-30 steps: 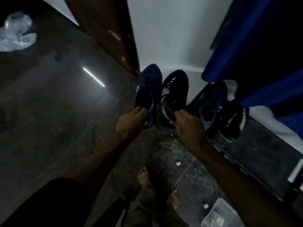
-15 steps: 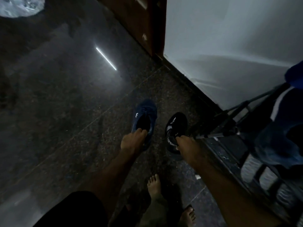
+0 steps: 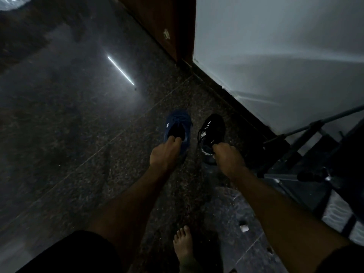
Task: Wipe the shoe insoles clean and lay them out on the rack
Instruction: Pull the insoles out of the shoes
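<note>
Within the last second the two shoes have come away from the black metal shoe rack (image 3: 307,154) and down to the dark speckled stone floor (image 3: 78,134). A second ago they were held up level with the rack's shelves, other shoes just behind them; half a second ago they were already low over the floor.

The left hand (image 3: 164,154) is curled over the heel of the navy blue fabric sneaker (image 3: 178,127), fingertips hooked into its opening. The right hand (image 3: 228,156) pinches the heel collar of the black knit sneaker with white stripes (image 3: 211,133). Both shoes point toward 12 o'clock, side by side and apart, the navy one at 11 o'clock of the black one. Whether their soles rest on the floor yet is hard to tell in the dim light.

The rack stands at 3 o'clock against the white wall (image 3: 275,56). A bare foot (image 3: 183,243) shows at 6 o'clock.

The insoles are not visible, presumably inside the shoes. So the task looks barely begun: the shoes are fetched, and pulling out the insoles likely comes next. No wiping cloth is in view.
</note>
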`<action>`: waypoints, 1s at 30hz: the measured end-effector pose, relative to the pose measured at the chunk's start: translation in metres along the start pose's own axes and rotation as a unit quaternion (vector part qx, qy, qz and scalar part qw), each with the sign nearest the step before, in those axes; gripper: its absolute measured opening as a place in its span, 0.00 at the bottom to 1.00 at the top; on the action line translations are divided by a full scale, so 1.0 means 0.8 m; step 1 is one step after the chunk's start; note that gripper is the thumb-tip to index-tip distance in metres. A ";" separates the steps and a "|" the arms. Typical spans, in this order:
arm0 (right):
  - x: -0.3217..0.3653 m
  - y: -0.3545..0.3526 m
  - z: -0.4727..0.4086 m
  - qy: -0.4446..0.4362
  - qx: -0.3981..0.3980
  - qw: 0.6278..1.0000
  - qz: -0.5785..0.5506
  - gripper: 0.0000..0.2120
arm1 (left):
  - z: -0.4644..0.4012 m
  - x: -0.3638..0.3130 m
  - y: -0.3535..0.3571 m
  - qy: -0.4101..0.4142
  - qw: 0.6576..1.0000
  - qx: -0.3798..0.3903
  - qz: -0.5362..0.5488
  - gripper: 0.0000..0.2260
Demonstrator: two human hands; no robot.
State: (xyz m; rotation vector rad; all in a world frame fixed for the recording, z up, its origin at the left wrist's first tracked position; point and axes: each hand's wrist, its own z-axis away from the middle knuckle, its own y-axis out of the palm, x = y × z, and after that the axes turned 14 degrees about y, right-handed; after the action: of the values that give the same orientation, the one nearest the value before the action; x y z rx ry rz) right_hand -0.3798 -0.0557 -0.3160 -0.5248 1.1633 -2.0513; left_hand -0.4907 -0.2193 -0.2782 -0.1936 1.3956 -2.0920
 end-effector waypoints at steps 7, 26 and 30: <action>0.002 0.056 -0.001 0.050 0.054 0.996 -0.045 0.10 | 0.014 0.002 0.040 -0.028 0.997 0.062 0.040 0.34; -0.046 -0.039 0.150 0.044 0.040 0.976 -0.211 0.14 | 0.097 -0.112 -0.030 0.015 0.998 0.045 0.052 0.28; -0.063 -0.115 0.221 0.053 -0.012 0.957 -0.284 0.12 | 0.131 -0.180 -0.092 0.020 0.995 0.029 0.093 0.31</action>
State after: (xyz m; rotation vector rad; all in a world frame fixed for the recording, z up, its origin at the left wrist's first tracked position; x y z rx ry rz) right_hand -0.2676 -0.0873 -0.1463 -0.8473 1.1947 -2.5789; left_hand -0.3588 -0.2027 -0.1388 0.0033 1.3220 -1.9878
